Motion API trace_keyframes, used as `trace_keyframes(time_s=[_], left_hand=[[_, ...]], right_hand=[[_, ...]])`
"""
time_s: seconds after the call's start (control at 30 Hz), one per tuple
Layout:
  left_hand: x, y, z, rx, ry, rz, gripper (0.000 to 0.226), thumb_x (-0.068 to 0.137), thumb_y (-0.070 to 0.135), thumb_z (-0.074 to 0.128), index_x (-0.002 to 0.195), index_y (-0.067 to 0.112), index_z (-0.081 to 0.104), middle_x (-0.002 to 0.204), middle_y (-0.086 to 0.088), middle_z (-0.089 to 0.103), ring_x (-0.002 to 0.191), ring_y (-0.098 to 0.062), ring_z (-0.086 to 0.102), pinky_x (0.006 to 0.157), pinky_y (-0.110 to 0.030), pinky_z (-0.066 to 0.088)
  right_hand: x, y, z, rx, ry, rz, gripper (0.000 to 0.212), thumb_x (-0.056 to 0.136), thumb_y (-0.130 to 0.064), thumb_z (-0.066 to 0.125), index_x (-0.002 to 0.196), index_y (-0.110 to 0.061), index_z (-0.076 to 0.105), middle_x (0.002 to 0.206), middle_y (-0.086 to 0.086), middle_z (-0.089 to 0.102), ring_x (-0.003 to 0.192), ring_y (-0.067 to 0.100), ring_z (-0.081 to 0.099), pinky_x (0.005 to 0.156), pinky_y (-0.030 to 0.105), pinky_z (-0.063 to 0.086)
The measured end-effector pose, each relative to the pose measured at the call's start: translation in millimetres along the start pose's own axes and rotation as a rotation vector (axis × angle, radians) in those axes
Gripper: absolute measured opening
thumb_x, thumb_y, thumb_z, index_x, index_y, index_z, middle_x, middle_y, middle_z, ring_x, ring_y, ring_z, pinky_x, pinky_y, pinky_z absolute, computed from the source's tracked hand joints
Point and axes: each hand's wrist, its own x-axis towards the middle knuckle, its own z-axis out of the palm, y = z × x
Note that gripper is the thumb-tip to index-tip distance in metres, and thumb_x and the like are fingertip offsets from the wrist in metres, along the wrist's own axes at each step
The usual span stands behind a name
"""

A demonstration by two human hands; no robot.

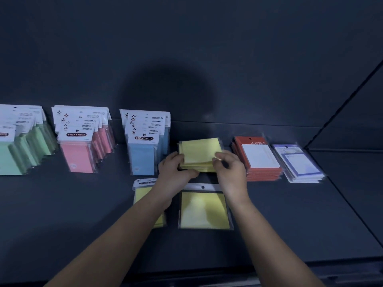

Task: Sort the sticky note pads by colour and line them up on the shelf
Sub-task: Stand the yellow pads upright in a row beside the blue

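My left hand [176, 168]: curled round the near left corner of the yellow stack [200, 151], fingers on top and thumb along its front edge.
My right hand [230, 168]: pinching the right edge of the same stack between thumb and fingertips.
Yellow stack: on the shelf [290, 224], held between my two hands; its layers sit slightly fanned, not squared up.
Loose yellow pad [204, 210]: flat on the shelf just behind my hands, between my wrists, not yet on the stack.
Second yellow pad [143, 193]: under my left forearm, partly hidden.
Neighbours: the blue pads [143, 156] lean just outside my left hand and the red pads [261, 160] lie just outside my right; the pink pads [80, 156] and green pads [18, 154] are further off to the left, and a white-and-blue pile [300, 162] lies beyond the red.
Risk, sliding: the wrappers look glossy, so I judge a squeeze from the sides alone could shoot the middle layers out — I'd want pressure from above too.
Risk, blue pads: my left knuckles are close to that leaning row; an outward nudge while squaring could tip it like dominoes.
Risk, red pads: less worry on the right, since that pile lies flat, though a push could skew it.
Risk, forearm: drawing my left arm back could drag the hidden pad towards the shelf's front edge.
Risk, light: it is dim here — a crooked stack could pass unnoticed.
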Motion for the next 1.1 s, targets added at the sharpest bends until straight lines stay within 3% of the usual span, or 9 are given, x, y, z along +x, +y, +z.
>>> trace_keyframes(time_s=[0.07, 0.13, 0.23, 0.33, 0.5, 0.6, 0.77, 0.9, 1.1], left_hand=[[-5, 3, -3, -0.228, -0.034, -0.102, 0.045, 0.077, 0.014, 0.069, 0.118, 0.027, 0.058, 0.144, 0.006, 0.035, 0.134, -0.015, 0.031, 0.108, -0.03, 0.028], [-10, 5, -7, -0.479, -0.076, -0.129, 0.051, 0.078, 0.011, 0.066, 0.127, 0.016, 0.054, 0.133, 0.001, 0.054, 0.123, -0.012, 0.046, 0.095, -0.023, 0.036], [-20, 6, -15, -0.713, -0.098, -0.038, 0.03, 0.082, 0.005, 0.056, 0.11, 0.013, 0.063, 0.103, 0.004, 0.071, 0.103, -0.007, 0.061, 0.083, -0.015, 0.043], [-25, 3, -18, -0.832, -0.035, -0.032, 0.012, 0.088, 0.004, 0.052, 0.094, 0.013, 0.058, 0.091, -0.002, 0.067, 0.088, -0.013, 0.063, 0.083, -0.023, 0.047], [-29, -5, -17, -0.518, 0.066, 0.052, 0.019, 0.09, -0.001, 0.052, 0.087, 0.018, 0.052, 0.078, 0.002, 0.063, 0.072, -0.009, 0.057, 0.065, -0.017, 0.049], [-37, -14, -12, -0.306, 0.016, 0.134, 0.029, 0.089, -0.003, 0.052, 0.093, 0.026, 0.056, 0.084, -0.003, 0.059, 0.072, -0.008, 0.052, 0.069, -0.015, 0.045], [-45, -20, -2, 0.139, 0.012, 0.211, 0.035, 0.09, 0.002, 0.053, 0.116, 0.025, 0.054, 0.067, 0.0, 0.049, 0.06, -0.009, 0.045, 0.052, -0.007, 0.036], [-50, -17, 3, 0.435, 0.034, 0.273, 0.043, 0.089, 0.008, 0.055, 0.131, 0.016, 0.047, 0.104, -0.008, 0.058, 0.089, -0.018, 0.055, 0.076, -0.018, 0.037], [-51, -17, 9, 0.688, 0.013, 0.268, 0.046, 0.09, 0.014, 0.053, 0.133, 0.017, 0.037, 0.124, -0.008, 0.049, 0.114, -0.022, 0.042, 0.093, -0.029, 0.034]], right_hand=[[-4, -1, 0, 0.104, 0.111, -0.02, 0.019, 0.088, -0.001, 0.057, 0.104, -0.002, 0.068, 0.12, 0.009, 0.057, 0.107, 0.018, 0.056, 0.099, 0.03, 0.045], [-8, -4, -3, 0.333, 0.143, 0.059, 0.022, 0.087, 0.007, 0.055, 0.097, -0.008, 0.068, 0.108, 0.012, 0.061, 0.09, 0.019, 0.059, 0.088, 0.031, 0.051], [-13, -4, -15, 0.745, -0.017, 0.244, 0.031, 0.085, 0.014, 0.048, 0.096, -0.012, 0.062, 0.092, 0.009, 0.064, 0.077, 0.018, 0.062, 0.066, 0.025, 0.056], [-21, 3, -27, 0.825, -0.155, 0.315, 0.034, 0.084, 0.017, 0.043, 0.096, -0.011, 0.056, 0.084, 0.005, 0.063, 0.071, 0.015, 0.059, 0.054, 0.022, 0.052], [-42, 19, -40, 0.764, -0.492, 0.212, 0.043, 0.068, 0.012, 0.049, 0.104, -0.011, 0.052, 0.083, 0.002, 0.062, 0.067, 0.01, 0.056, 0.054, 0.023, 0.047], [-44, 28, -42, 0.584, -0.349, 0.111, 0.027, 0.082, 0.005, 0.058, 0.097, -0.017, 0.056, 0.08, 0.0, 0.054, 0.075, 0.01, 0.051, 0.072, 0.021, 0.045], [-49, 33, -41, 0.14, -0.239, -0.044, 0.028, 0.083, -0.001, 0.065, 0.094, -0.026, 0.057, 0.081, -0.011, 0.05, 0.06, 0.006, 0.04, 0.063, 0.016, 0.04], [-50, 33, -41, -0.229, -0.194, -0.135, 0.03, 0.082, -0.013, 0.07, 0.109, -0.02, 0.058, 0.072, -0.006, 0.047, 0.057, 0.003, 0.041, 0.054, 0.008, 0.035], [-55, 26, -33, -0.565, -0.172, -0.161, 0.036, 0.086, -0.027, 0.065, 0.117, -0.017, 0.052, 0.111, -0.002, 0.051, 0.105, 0.017, 0.048, 0.079, 0.027, 0.042]])
